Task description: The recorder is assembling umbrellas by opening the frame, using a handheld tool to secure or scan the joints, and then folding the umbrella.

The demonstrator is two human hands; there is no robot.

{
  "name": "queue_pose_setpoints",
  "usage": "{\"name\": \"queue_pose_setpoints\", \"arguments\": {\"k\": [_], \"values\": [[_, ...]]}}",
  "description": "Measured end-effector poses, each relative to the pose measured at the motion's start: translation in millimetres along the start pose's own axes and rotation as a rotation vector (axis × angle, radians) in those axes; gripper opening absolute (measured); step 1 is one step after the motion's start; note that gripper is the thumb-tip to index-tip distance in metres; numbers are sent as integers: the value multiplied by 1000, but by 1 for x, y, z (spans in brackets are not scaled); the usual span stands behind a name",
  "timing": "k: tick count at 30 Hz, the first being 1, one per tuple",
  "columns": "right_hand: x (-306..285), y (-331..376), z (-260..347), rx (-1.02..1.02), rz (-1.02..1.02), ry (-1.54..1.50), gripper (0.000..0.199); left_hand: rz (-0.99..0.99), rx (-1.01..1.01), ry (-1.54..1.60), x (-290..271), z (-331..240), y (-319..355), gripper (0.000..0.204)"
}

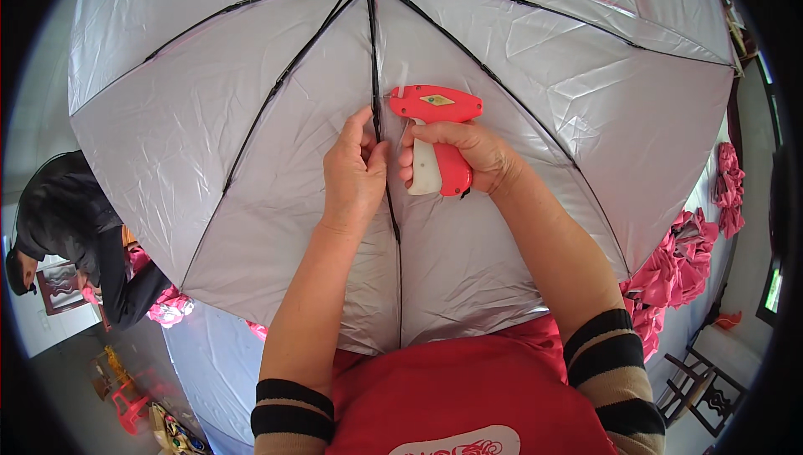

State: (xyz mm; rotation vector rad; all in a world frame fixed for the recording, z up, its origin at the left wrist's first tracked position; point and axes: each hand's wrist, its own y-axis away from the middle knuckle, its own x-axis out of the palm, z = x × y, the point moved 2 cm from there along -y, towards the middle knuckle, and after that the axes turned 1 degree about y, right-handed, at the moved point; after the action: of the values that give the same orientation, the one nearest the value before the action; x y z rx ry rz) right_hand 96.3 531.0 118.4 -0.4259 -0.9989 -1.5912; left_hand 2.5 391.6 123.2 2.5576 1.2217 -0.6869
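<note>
At centre frame: an open umbrella (251,120) is seen from its silver underside, black ribs fanning down from the hub at top.
Left hand (355,175): closed in a pinch on the central rib (375,95) and the fabric beside it; fingertips point up along the rib.
Rib axis: near vertical, running from the hub down between both hands.
Tagging gun (435,133): red and white, body lying crosswise to the rib, its nose just at the rib, right of the pinch.
Right hand (468,154): wrapped shut around the gun's grip, just beside the left.
Far right: pink fabric (682,258) is heaped past the canopy edge.
</note>
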Motion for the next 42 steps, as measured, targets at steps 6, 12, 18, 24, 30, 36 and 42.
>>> {"name": "queue_pose_setpoints", "arguments": {"k": [6,12,18,24,30,36,42], "values": [[-2,-8,3,68,22,-22,18,-16,38,-2,4,1,1,45],[-10,-14,6,17,-88,248,21,-45,62,-81,9,1,-3,46],[0,8,1,73,-26,23,26,4,19,-300,-1,5,24,27],[34,89,-80,74,-202,-159,31,282,-144,-704,8,4,96,19],[49,123,-148,214,-343,-159,23,41,-101,-457,-1,10,112,14],[48,107,-126,124,-291,-153,23,-37,-348,89,-12,17,132,8],[49,99,-124,170,-285,-133,23,-90,-305,98,-17,21,132,12]]}}
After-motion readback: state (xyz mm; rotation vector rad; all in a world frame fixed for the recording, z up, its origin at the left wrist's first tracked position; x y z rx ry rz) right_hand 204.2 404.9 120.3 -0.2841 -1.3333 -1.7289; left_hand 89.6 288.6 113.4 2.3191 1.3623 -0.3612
